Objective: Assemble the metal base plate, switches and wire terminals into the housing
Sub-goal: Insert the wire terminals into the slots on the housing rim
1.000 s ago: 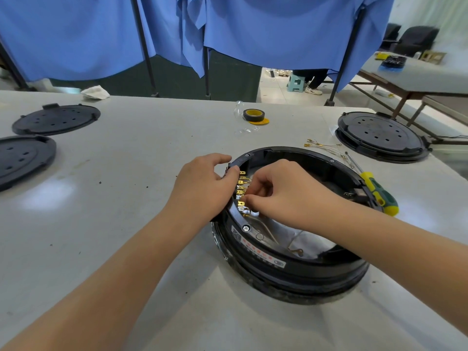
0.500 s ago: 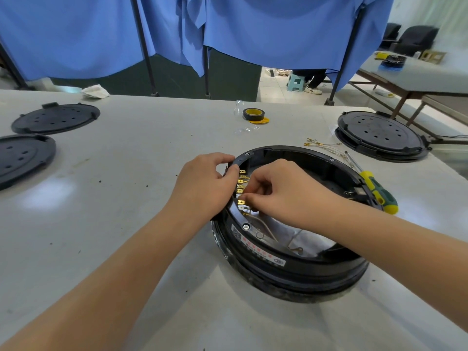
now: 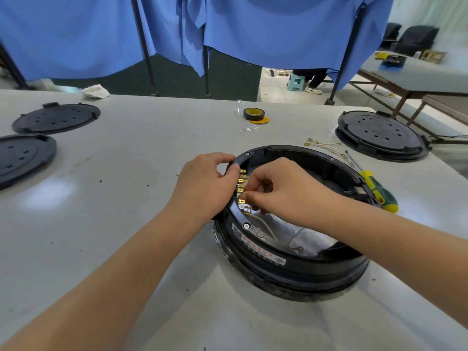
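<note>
The housing [image 3: 291,259] sits on the table [image 3: 126,173], open side up, and both hands are in at its left inner wall. The left hand [image 3: 205,188] is curled over the rim, thumb on top and fingers wrapped outside, bracing it. The right hand [image 3: 283,191] reaches across the opening, its fingertips [image 3: 249,198] pinched together right at the column of brass tabs [image 3: 241,181]. Something small is between them, likely a wire terminal, though the knuckles hide it. Below the hand, pale wires [image 3: 266,226] trail down across the shiny plate [image 3: 311,239] in the bottom.

So this looks like a terminal going onto its tab. To do it well: line the connector square with the blade, push straight along it rather than at an angle, and let the left hand take the reaction so the housing doesn't slide. Those tabs sit close together, so picking the correct one matters, and bending a neighbour is the risk. Keep the wire slack, not kinked under the wrist.

More loose leads [image 3: 326,145] wait beyond the far rim, with a screwdriver [image 3: 377,191] resting against its right side.
</note>
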A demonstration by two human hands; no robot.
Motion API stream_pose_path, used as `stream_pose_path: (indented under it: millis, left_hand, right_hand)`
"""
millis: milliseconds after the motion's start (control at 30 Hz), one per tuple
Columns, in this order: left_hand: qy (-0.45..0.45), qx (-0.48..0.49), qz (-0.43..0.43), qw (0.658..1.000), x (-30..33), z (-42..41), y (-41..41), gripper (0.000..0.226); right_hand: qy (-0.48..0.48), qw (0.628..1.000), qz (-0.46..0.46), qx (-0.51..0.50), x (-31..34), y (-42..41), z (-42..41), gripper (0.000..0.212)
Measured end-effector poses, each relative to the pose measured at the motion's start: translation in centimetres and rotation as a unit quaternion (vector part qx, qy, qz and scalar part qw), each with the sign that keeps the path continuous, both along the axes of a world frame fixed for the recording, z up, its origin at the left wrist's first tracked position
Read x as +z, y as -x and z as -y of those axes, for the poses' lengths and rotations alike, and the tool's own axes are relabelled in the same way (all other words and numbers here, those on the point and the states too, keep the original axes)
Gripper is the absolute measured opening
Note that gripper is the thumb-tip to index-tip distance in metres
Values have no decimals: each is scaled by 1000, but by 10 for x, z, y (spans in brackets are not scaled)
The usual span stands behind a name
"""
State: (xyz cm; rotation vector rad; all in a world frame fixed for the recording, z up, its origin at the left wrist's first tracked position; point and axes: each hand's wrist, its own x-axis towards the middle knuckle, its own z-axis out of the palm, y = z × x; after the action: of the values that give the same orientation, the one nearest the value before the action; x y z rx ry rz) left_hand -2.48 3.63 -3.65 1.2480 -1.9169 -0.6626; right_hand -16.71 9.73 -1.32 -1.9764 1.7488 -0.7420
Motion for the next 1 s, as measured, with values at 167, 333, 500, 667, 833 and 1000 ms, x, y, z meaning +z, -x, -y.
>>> stream_pose_path:
  millis: [167,333,500,667,833,1000]
  left_hand:
    - [-3,2,0,1000,-1,0,0,24]
    - [-5,5,-1,1000,0,0,1,23]
    - [-2,7,-1,1000,0,0,1,23]
    - [-8,5,-1,1000,-1,0,1,24]
    - [-5,5,0,1000,-1,0,1,23]
    - [-16,0,-9,1000,-2,1,1,22]
  right_hand:
    - [-2,1000,5,-2,0,-1,0,11]
    - [0,1000,2,2,1,0,-1,10]
    - [4,1000,-2,-2,0,-1,0,12]
    - [7,1000,-13,3,0,-1,0,11]
    - [14,999,-32,13,0,-2,0,11]
    - [9,999,-30,8,0,-2,1,10]
